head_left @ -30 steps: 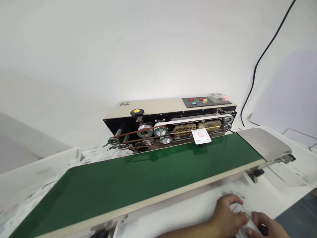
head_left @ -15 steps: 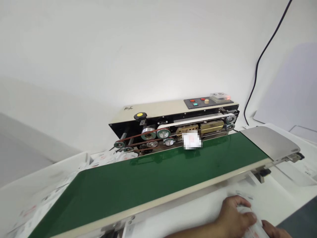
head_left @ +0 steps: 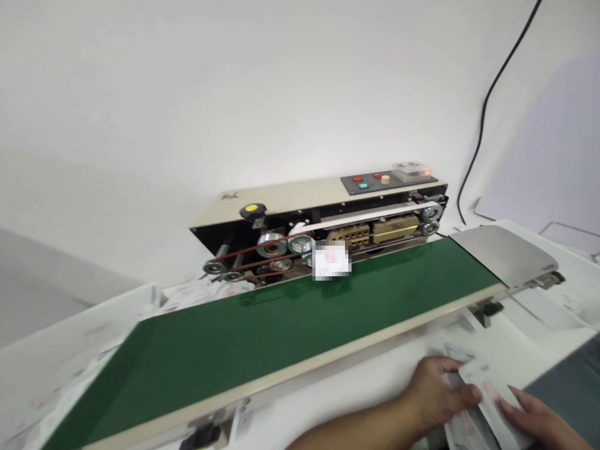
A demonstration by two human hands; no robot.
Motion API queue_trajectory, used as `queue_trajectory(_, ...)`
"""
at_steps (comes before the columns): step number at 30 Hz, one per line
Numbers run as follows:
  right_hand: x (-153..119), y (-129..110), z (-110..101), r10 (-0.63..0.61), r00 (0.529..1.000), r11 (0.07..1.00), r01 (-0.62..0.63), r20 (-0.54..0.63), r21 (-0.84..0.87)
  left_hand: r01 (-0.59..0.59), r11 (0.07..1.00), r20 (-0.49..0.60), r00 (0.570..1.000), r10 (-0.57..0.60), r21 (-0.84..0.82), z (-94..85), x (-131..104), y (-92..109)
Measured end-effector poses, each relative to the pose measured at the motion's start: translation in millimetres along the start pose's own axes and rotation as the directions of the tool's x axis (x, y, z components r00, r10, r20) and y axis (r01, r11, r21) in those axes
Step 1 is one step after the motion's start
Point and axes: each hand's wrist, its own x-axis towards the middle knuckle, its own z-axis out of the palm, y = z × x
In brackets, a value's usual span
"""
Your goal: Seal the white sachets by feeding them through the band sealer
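Low at the right of the view, in front of the conveyor, my left hand [head_left: 440, 397] grips white printed packets [head_left: 462, 428] between thumb and fingers. My right hand [head_left: 534, 412] pinches a white packet with red print [head_left: 490, 397] that lies over the others, close beside the left thumb. Beyond both hands stands a band sealing machine [head_left: 319, 212] with a green conveyor belt [head_left: 281, 340]. A blurred-out white packet [head_left: 331, 260] sits at the machine's rollers, above the belt's back edge. The lower parts of the held packets run out of view.
A white bin [head_left: 135, 300] with many packets [head_left: 206, 294] lies behind and left of the belt. A metal plate [head_left: 506, 253] extends the belt's right end. A black cable [head_left: 485, 100] hangs along the wall. White trays [head_left: 574, 287] stand at the right.
The packet at the machine has moved left along the rollers. In my hands one packet now stands apart from the others, and my right hand shows more. The view has shifted slightly.
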Motion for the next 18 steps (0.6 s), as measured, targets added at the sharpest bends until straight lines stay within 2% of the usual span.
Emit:
queue_trajectory(2, -5, -10, 3, 0.015, 0.999, 0.991, -0.011, -0.032, 0.130, 0.008, 0.999, 0.034, 0.999, -0.007, -0.031, -0.8, 1, -1)
queue_trajectory(5, -6, -26, 2, -0.004, 0.997, 0.976, 0.020, -0.074, 0.218, 0.132, 0.990, 0.001, 0.991, -0.133, -0.051, -1.2, 4, -4)
queue_trajectory(8, -7, -39, -5, -0.047, 0.990, 0.979, 0.072, -0.133, 0.189, 0.246, 0.968, -0.002, 0.969, -0.246, -0.045, -0.1, 6, -3)
queue_trajectory(11, -12, -52, -9, -0.153, 0.968, 0.976, 0.179, -0.197, 0.122, 0.312, 0.950, -0.019, 0.950, -0.312, -0.030, 2.1, 6, 2)
queue_trajectory(14, -21, -72, -5, -0.299, 0.936, 0.945, 0.317, -0.187, 0.079, 0.322, 0.946, -0.020, 0.946, -0.323, -0.027, 3.7, 6, 6)
queue_trajectory(18, -22, -111, 4, -0.431, 0.890, 0.897, 0.441, -0.149, 0.040, 0.303, 0.953, -0.020, 0.953, -0.303, -0.021, 3.4, 6, 1)
